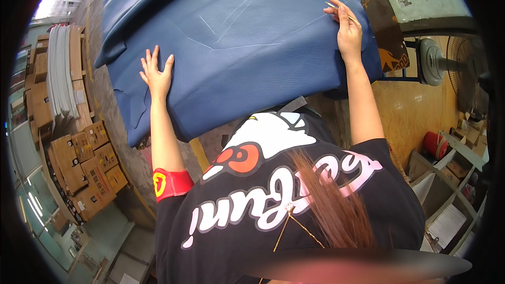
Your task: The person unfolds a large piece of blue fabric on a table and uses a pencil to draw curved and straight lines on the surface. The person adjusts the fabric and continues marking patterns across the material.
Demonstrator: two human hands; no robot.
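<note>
One pen (354, 20), tip unclear, slants upper-left to lower-right, gripped by the right hand (349, 32), frame's upper right; left hand (158, 77) spreads on leather (247, 71).

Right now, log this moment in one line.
left hand: spread on blue leather-like sheet | right hand: holding slim pen-like stick | sheet surface: pale lines visible
</note>
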